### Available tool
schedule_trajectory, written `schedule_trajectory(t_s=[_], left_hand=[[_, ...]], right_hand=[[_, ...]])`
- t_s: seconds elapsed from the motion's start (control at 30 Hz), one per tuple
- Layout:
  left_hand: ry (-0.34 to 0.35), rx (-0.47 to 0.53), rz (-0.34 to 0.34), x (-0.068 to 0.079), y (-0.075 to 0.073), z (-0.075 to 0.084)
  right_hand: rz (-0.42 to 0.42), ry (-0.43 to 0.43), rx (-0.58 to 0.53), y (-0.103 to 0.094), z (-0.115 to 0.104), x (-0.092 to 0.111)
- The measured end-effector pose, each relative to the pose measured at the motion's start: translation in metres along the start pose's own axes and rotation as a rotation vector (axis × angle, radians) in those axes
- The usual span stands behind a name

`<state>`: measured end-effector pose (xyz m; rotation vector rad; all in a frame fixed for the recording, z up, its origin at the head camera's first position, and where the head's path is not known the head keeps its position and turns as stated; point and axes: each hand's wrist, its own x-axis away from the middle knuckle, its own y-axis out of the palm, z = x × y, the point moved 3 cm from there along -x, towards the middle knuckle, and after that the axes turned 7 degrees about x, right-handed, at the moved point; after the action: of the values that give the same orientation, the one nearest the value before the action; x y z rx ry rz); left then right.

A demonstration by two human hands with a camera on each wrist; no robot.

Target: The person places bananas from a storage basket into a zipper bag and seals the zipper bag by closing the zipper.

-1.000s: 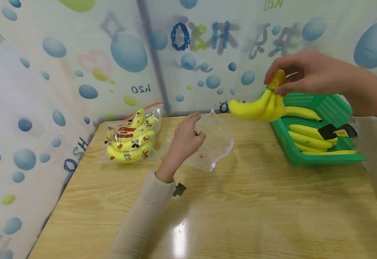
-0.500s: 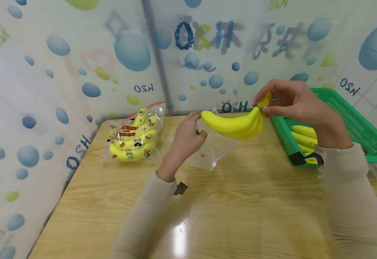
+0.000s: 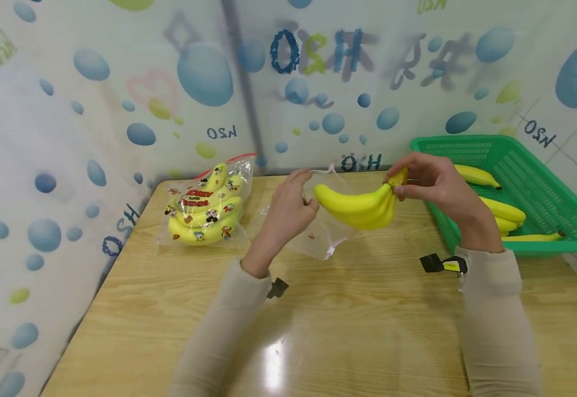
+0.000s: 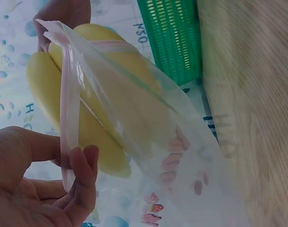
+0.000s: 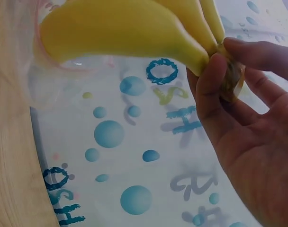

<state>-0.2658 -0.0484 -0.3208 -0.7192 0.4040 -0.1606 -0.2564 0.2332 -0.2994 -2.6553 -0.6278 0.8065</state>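
Note:
My right hand (image 3: 434,184) pinches the stem of a yellow banana bunch (image 3: 357,209), whose fruit points left toward my other hand. Between thumb and fingers, my left hand (image 3: 290,207) grips the rim of a clear zip bag (image 3: 318,245). That bag has a pale pink zip edge and small printed pictures, and its mouth stands spread apart. In the left wrist view, banana tips show through the film of the bag (image 4: 148,109), inside its mouth. From the right wrist, the nearest banana (image 5: 111,33) has its tip within the pink rim.
A filled, red-topped clear bag of bananas (image 3: 204,220) with cartoon prints lies at the left on the wooden table (image 3: 367,331). A green plastic basket (image 3: 561,165) with several bananas stands at the right. Behind the table hangs a patterned curtain (image 3: 338,105).
My right hand has come left and down from over the basket, bringing the banana bunch to the bag's mouth. My left hand has stayed nearly still on the bag.

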Motion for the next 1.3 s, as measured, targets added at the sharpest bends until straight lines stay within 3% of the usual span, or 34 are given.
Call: schedule_trajectory(t_s=[0.23, 0.5, 0.73, 1.03, 1.3], left_hand=[[-0.003, 0.012, -0.004, 0.002, 0.001, 0.003], [0.020, 0.029, -0.008, 0.005, 0.003, 0.007], [0.024, 0.022, -0.028, 0.008, 0.007, 0.013], [0.012, 0.010, -0.049, 0.008, 0.010, 0.016], [0.031, 0.028, -0.045, 0.010, 0.010, 0.016]], right_hand=[[-0.039, -0.005, 0.077, 0.015, -0.008, -0.004], [-0.093, -0.010, 0.244, 0.032, -0.007, -0.011], [-0.080, 0.064, 0.373, 0.046, 0.002, -0.019], [-0.046, -0.014, 0.514, 0.063, 0.008, -0.027], [-0.028, 0.030, 0.539, 0.076, 0.014, -0.032]])
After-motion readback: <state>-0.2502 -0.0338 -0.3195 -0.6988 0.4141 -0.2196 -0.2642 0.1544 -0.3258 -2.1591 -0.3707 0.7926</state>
